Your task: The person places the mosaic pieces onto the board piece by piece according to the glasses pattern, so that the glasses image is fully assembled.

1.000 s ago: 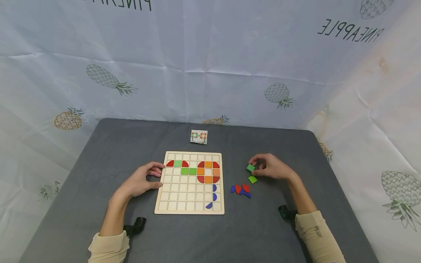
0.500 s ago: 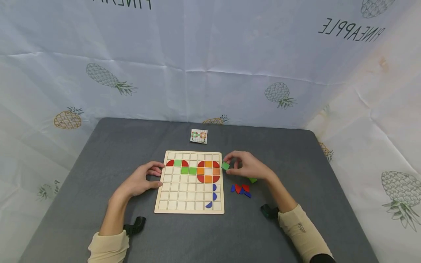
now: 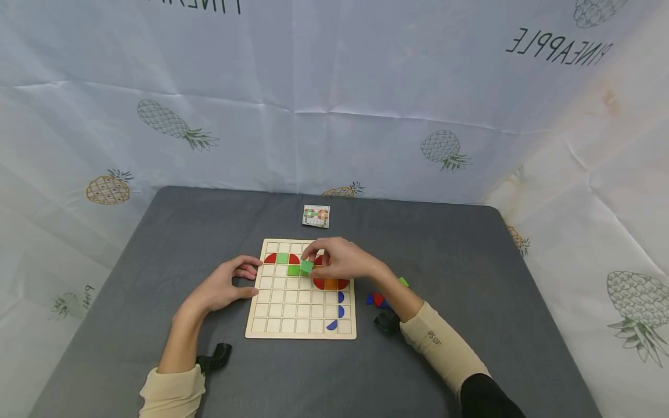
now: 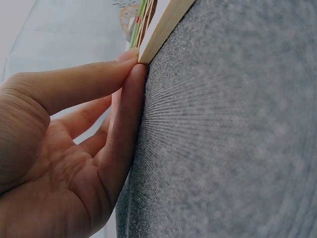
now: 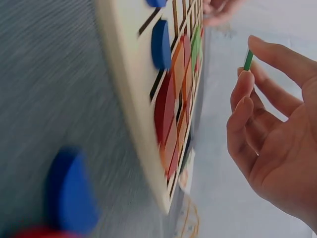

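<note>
A wooden grid board lies on the table with coloured tiles in some of its squares. My left hand rests at its left side, the thumb and fingertips set apart along the edge; in the left wrist view the thumb tip meets the board's wooden rim. Over the board my right hand pinches a green square tile between thumb and fingers. The right wrist view shows that green tile edge-on, raised above the board. Part of the red and orange tile ring is hidden under the right hand.
Blue half-round tiles sit at the board's right side. Loose red and blue tiles and a green tile lie to its right, partly behind the right forearm. A small pattern card lies beyond the board.
My right hand has picked up a green tile from the table on the right and carried it left over the board. The left hand has stayed at the board's edge.
</note>
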`<state>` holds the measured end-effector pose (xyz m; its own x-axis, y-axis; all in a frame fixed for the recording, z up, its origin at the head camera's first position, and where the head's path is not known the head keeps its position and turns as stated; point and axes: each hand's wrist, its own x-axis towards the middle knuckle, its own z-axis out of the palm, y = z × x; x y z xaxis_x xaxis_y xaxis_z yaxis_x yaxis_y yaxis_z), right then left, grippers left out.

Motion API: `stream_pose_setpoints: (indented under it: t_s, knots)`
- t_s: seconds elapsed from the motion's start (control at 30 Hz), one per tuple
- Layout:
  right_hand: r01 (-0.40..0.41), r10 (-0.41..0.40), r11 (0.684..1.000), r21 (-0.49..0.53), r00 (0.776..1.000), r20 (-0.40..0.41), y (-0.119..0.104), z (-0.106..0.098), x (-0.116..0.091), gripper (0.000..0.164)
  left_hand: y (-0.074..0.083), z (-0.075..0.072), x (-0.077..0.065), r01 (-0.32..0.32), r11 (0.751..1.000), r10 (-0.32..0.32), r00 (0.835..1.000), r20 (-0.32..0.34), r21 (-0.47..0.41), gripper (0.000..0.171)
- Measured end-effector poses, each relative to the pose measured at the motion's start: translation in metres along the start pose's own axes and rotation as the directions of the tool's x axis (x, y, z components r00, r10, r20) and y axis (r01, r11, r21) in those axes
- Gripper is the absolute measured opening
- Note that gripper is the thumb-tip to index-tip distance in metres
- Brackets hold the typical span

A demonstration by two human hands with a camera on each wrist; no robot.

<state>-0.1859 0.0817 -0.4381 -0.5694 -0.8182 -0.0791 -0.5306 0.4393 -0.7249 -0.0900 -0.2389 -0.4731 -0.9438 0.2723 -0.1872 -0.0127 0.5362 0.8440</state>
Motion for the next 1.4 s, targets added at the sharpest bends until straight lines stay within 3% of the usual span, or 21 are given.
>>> stream_pose_setpoints:
  t_s: [0.13, 0.4, 0.63, 0.97, 1.4]
  knots:
    - [0.017, -0.017, 1.0, -0.024, 0.999, 0.039, -0.007, 0.007, 0.021, 0.034, -0.001, -0.001, 0.001, -0.009, 1.0, 0.009, 1.0, -0.001, -0.001, 0.06]
    - [-0.009, 0.024, 0.985, -0.173, 0.996, 0.084, -0.016, 0.022, 0.06, 0.031, -0.001, -0.002, 0.001, -0.006, 1.0, 0.006, 1.0, 0.0, 0.006, 0.06]
    - [-0.02, 0.052, 0.964, -0.264, 0.992, 0.112, -0.023, 0.034, 0.08, 0.032, 0.0, -0.001, 0.001, -0.01, 1.0, 0.01, 1.0, 0.003, 0.003, 0.062]
    - [-0.008, 0.037, 0.946, -0.324, 0.996, 0.084, -0.033, 0.044, 0.086, 0.033, -0.001, -0.002, 0.0, -0.022, 1.0, 0.022, 1.0, 0.0, -0.002, 0.063]
    - [-0.009, 0.032, 0.97, -0.243, 0.996, 0.089, -0.035, 0.038, 0.076, 0.031, -0.002, -0.001, 0.0, -0.027, 1.0, 0.027, 1.0, 0.005, -0.007, 0.063]
